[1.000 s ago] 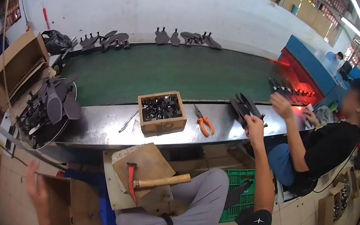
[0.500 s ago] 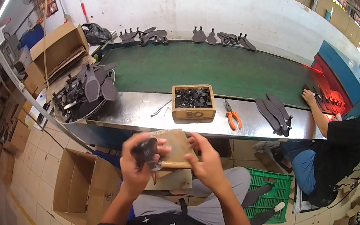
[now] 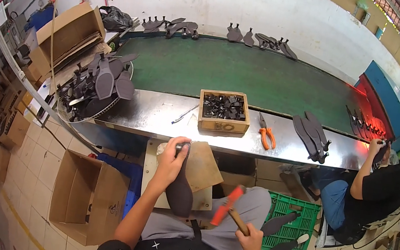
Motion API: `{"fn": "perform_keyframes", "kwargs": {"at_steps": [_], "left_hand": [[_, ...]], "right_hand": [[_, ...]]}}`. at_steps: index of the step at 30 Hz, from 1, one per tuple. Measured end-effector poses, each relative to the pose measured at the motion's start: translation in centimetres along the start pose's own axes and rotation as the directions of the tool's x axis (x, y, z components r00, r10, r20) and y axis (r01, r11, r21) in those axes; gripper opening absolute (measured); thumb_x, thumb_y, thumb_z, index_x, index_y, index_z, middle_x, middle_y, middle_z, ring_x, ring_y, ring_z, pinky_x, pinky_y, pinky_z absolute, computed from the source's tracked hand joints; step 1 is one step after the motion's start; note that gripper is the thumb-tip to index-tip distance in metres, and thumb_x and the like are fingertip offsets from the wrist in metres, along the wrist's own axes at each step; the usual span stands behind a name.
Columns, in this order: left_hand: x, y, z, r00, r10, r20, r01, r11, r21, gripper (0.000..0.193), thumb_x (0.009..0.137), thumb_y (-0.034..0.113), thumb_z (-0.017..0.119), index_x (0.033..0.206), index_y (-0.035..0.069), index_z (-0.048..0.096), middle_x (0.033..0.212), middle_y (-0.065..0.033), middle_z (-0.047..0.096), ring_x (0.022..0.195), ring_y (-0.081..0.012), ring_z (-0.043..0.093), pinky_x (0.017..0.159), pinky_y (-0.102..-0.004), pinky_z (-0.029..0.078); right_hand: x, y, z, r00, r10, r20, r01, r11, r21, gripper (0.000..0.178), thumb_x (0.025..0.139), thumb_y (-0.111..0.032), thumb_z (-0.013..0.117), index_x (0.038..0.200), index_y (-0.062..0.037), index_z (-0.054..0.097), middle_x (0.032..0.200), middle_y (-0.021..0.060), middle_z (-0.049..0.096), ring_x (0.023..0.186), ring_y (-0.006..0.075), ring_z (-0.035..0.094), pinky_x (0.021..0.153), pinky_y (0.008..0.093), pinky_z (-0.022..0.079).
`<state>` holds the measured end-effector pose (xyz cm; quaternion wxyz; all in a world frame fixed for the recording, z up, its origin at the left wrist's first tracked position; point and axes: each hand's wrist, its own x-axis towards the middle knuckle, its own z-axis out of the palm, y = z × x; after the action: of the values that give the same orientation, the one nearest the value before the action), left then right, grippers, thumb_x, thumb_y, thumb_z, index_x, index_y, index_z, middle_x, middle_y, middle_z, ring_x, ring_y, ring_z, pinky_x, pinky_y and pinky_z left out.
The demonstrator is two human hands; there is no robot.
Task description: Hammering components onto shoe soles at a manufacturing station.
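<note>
My left hand (image 3: pixel 172 160) is closed around the upper end of a dark grey shoe sole (image 3: pixel 179 195), whose rounded wide end hangs toward my lap. Behind the sole is a tan block (image 3: pixel 205 165) on a pale board (image 3: pixel 204 198). A small part of the sole's heel end shows at my fingertips; the rest is hidden by the hand. My right hand (image 3: pixel 250 239) grips the wooden handle of a hammer (image 3: pixel 238 221). Its red head (image 3: pixel 227 205), smeared by motion, is over my right thigh, apart from the sole.
On the metal bench edge stand a wooden box of small black parts (image 3: pixel 222 123), orange-handled pliers (image 3: pixel 265 133) and several soles (image 3: pixel 309 136). A basket of soles (image 3: pixel 103 109) is at left. A green crate (image 3: pixel 302 222) and a carton (image 3: pixel 89 199) flank me. A co-worker (image 3: pixel 390 181) sits right.
My right hand has gone from beside the tan block down to the right, with the hammer. The sole now hangs lengthwise from my left hand. The co-worker's hand has left the belt's soles.
</note>
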<state>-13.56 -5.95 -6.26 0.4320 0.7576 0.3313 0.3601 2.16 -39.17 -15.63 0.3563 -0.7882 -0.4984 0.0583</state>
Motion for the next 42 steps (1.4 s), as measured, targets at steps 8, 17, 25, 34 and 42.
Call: {"fn": "perform_keyframes", "kwargs": {"at_steps": [8, 17, 25, 34, 42], "left_hand": [[10.8, 1.9, 5.5, 0.964, 0.243, 0.109, -0.263, 0.93, 0.257, 0.024, 0.091, 0.017, 0.064, 0.109, 0.003, 0.068, 0.107, -0.0142, 0.068, 0.099, -0.033, 0.065, 0.084, -0.0399, 0.052], [19.8, 0.3, 11.1, 0.905, 0.1, 0.414, -0.345, 0.741, 0.576, 0.019, 0.082, 0.016, 0.071, 0.086, -0.003, 0.071, 0.088, -0.0226, 0.07, 0.084, -0.0381, 0.069, 0.075, -0.0443, 0.056], [15.5, 4.5, 8.5, 0.942, 0.301, 0.151, -0.336, 0.868, 0.365, 0.019, 0.087, 0.014, 0.07, 0.092, -0.004, 0.07, 0.087, -0.0206, 0.069, 0.077, -0.0345, 0.068, 0.069, -0.0415, 0.052], [-0.6, 14.9, 2.7, 0.935, 0.355, -0.006, -0.355, 0.935, -0.02, 0.011, 0.086, 0.005, 0.073, 0.094, -0.001, 0.069, 0.086, -0.0109, 0.067, 0.07, -0.0192, 0.063, 0.061, -0.0279, 0.051], [-4.5, 11.2, -1.0, 0.51, 0.859, 0.037, -0.843, 0.491, 0.221, 0.031, 0.078, -0.002, 0.078, 0.106, -0.006, 0.066, 0.097, -0.0122, 0.065, 0.069, -0.019, 0.062, 0.054, -0.0273, 0.049]], "right_hand": [[0.2, -2.9, 0.4, 0.813, 0.573, 0.103, -0.225, 0.147, 0.963, 0.037, 0.097, -0.021, 0.059, 0.066, -0.0089, 0.044, 0.047, -0.0008, 0.037, 0.035, 0.0101, 0.034, 0.038, 0.0291, 0.033], [-0.3, 0.8, 3.6, 0.78, 0.626, -0.025, -0.404, 0.533, 0.744, 0.029, 0.093, -0.018, 0.067, 0.074, -0.0071, 0.048, 0.061, 0.0006, 0.05, 0.043, 0.006, 0.042, 0.038, 0.0223, 0.031], [2.3, -0.9, 0.7, 0.794, 0.607, 0.037, -0.365, 0.427, 0.827, 0.029, 0.095, -0.019, 0.065, 0.074, -0.0039, 0.053, 0.06, 0.0011, 0.05, 0.039, 0.0063, 0.04, 0.037, 0.0227, 0.031], [12.7, -11.5, -6.1, 0.967, 0.244, -0.078, -0.04, 0.445, 0.895, 0.023, 0.098, -0.016, 0.062, 0.099, 0.0064, 0.063, 0.078, 0.0149, 0.068, 0.039, 0.0044, 0.04, 0.038, 0.0207, 0.035], [14.2, -16.8, -5.8, 0.991, 0.033, 0.13, -0.134, 0.257, 0.957, 0.024, 0.089, -0.01, 0.073, 0.106, 0.0041, 0.064, 0.09, 0.0098, 0.069, 0.055, 0.0055, 0.055, 0.046, 0.0203, 0.044]]}}
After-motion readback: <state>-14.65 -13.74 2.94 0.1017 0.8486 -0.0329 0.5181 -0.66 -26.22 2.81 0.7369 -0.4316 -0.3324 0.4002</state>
